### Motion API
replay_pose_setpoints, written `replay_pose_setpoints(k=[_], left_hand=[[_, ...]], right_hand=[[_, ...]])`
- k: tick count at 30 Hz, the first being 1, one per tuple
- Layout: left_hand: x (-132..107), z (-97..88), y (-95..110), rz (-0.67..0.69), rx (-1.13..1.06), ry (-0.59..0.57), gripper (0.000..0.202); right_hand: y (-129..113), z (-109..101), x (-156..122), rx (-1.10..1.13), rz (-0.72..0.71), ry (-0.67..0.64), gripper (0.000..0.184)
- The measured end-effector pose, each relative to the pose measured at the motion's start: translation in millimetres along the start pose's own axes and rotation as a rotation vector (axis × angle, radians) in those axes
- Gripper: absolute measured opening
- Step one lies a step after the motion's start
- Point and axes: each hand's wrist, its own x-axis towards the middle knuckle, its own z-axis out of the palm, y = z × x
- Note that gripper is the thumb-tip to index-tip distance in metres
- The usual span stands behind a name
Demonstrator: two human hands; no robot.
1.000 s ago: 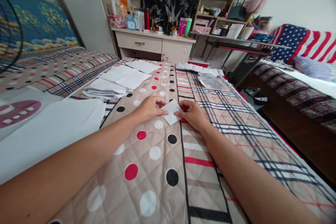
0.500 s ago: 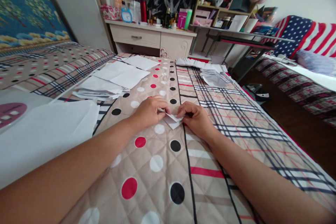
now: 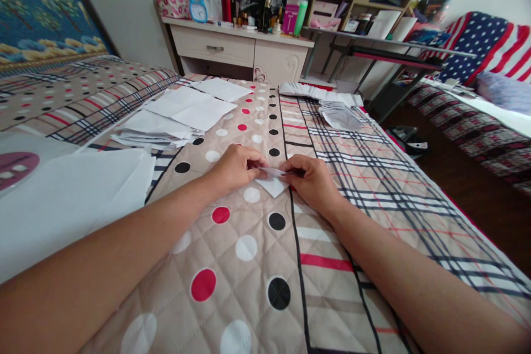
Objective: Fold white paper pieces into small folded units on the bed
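A small folded piece of white paper [image 3: 272, 181] lies on the quilted bedspread [image 3: 257, 265] in the middle of the bed. My left hand [image 3: 234, 167] pinches its left side with the fingers curled over the fold. My right hand [image 3: 312, 178] grips its right side, thumb and fingers pressed together on a raised flap. Part of the paper is hidden under both hands.
A pile of white sheets [image 3: 166, 121] lies at the back left, and a large white sheet [image 3: 70, 199] at the near left. Folded paper pieces [image 3: 338, 116] are heaped at the back right. A dresser [image 3: 236, 55] and shelves [image 3: 352, 5] stand beyond the bed.
The paper lay flat as a diamond between my hands; now its upper half is lifted and folded over, with both hands closed tighter on it. The view has shifted downward.
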Motion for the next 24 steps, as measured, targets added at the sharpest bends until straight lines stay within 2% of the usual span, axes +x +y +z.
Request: replay_pose_setpoints(k=[4, 6, 15, 19, 24], left_hand=[[-5, -5.3, 8, 0.307, 0.236, -0.013, 0.022], [-8, -8.8, 11, 0.401, 0.353, -0.026, 0.022], [-13, -14.8, 17, 0.46, 0.557, -0.102, 0.026], [-14, -15.2, 20, 0.469, 0.609, -0.138, 0.027], [-15, -15.6, 22, 0.456, 0.65, -0.16, 0.028]], right_hand=[[1, 0, -1, -0.042, -0.136, -0.005, 0.037], [1, 0, -2, -0.09, -0.182, -0.014, 0.039], [-5, -1, -4, -0.378, -0.39, -0.04, 0.031], [-6, 0, -4, -0.374, -0.374, -0.056, 0.029], [-6, 2, -5, -0.296, -0.263, -0.039, 0.03]])
